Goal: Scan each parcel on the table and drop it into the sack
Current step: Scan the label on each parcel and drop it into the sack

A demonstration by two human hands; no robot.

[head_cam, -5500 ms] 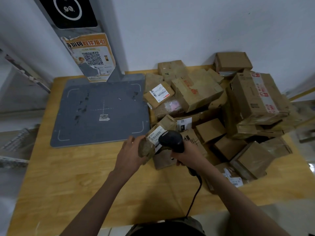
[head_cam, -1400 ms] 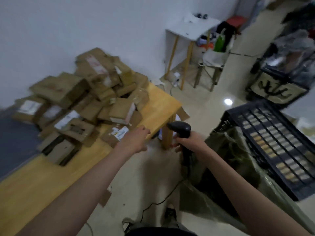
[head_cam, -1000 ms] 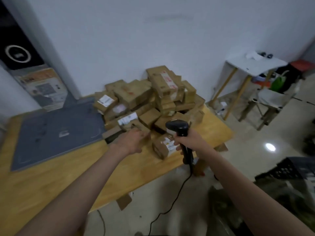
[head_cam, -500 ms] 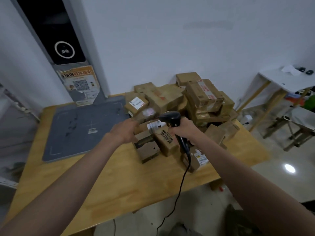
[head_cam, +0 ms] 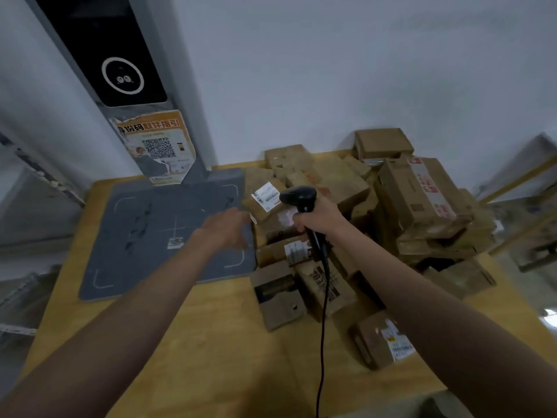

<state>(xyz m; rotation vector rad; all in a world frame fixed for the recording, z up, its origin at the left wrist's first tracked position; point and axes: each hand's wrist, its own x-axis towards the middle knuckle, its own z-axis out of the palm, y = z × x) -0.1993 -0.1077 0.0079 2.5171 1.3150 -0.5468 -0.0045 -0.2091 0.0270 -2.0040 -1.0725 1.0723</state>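
Note:
A heap of brown cardboard parcels (head_cam: 358, 212) covers the right half of the wooden table (head_cam: 193, 342). My right hand (head_cam: 319, 217) grips a black handheld barcode scanner (head_cam: 300, 197) over the heap, its cable hanging down toward me. The scanner's head sits beside a small parcel with a white label (head_cam: 265, 197). My left hand (head_cam: 226, 229) reaches out empty with relaxed fingers, just left of that parcel, above the edge of the grey mat (head_cam: 144, 236). The sack is out of view.
A grey scanning column with a black screen (head_cam: 120, 70) and an orange QR poster (head_cam: 156, 146) stands at the back left. A big taped box (head_cam: 422, 191) tops the heap. Loose parcels lie near the front right edge (head_cam: 379, 339).
My view has swung back from the sack on the floor to the table. My empty left hand has moved up to the labelled parcel, and the scanner has risen over the heap.

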